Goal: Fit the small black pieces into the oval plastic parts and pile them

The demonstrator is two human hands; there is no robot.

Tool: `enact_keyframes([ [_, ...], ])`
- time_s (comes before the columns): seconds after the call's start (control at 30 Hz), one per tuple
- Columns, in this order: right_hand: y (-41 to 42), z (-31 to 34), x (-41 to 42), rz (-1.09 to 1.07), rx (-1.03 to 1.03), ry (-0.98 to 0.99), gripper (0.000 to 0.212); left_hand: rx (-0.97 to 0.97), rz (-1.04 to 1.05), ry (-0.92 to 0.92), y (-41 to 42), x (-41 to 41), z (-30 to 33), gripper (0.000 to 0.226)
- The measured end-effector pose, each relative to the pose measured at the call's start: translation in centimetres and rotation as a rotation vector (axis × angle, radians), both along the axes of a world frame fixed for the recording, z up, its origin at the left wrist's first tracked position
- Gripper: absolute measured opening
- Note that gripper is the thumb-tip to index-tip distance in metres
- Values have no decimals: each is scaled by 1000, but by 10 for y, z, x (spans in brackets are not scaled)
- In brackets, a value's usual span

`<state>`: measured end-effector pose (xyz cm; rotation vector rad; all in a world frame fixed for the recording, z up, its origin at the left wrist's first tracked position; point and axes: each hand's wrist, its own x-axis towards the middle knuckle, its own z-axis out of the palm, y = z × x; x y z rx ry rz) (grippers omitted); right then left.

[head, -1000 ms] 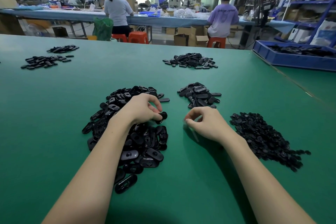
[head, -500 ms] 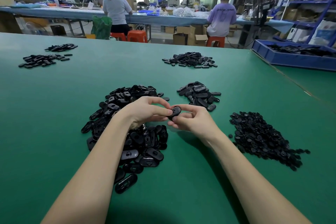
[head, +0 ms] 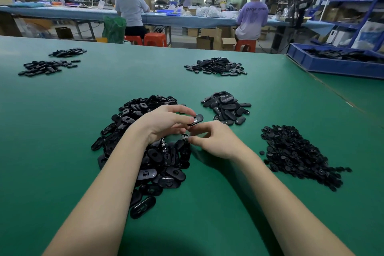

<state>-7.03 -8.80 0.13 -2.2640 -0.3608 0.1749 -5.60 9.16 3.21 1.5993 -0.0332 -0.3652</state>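
Observation:
My left hand [head: 166, 123] pinches one black oval plastic part [head: 196, 119] between thumb and fingers, above the big heap of oval parts [head: 158, 162]. Just below and right of it, my right hand [head: 214, 139] has its fingers curled and pinches a small black piece [head: 184, 137] at its fingertips, close under the oval part. A smaller pile of oval parts [head: 226, 108] lies behind my hands. A spread of small black pieces [head: 295, 154] lies to the right.
More heaps of black parts sit far back at centre [head: 216, 65] and far left [head: 45, 66] on the green table [head: 62, 141]. A blue bin [head: 332, 64] with parts stands at the back right. People sit at a bench beyond.
My hands came together over the heap. The left hand now holds the oval part alone, and the right hand has dropped slightly below it with a small piece.

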Motion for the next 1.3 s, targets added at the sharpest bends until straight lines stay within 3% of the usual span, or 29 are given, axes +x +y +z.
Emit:
enact_keyframes([
  [0.17,-42,22,3,-30,-153,26,11,-69,1,-8,-27,-1,-2,19],
  [0.4,-97,46,2,-82,-498,161,2,-141,-34,2,-77,-16,-14,21],
  [0.5,-106,53,-2,-50,-590,249,11,-154,-40,0,-91,-20,-21,25],
  [0.67,-101,53,-7,22,-595,358,20,-135,20,4,-100,-24,-27,11],
  [0.97,-96,50,-3,-56,-708,241,15,-177,127,16,-100,-20,-27,10],
  [1.13,-93,47,0,-76,-647,146,3,-213,156,46,-97,-19,-27,11],
  [1.3,-100,44,4,-112,-496,42,10,-226,205,31,-93,-16,-26,10],
])
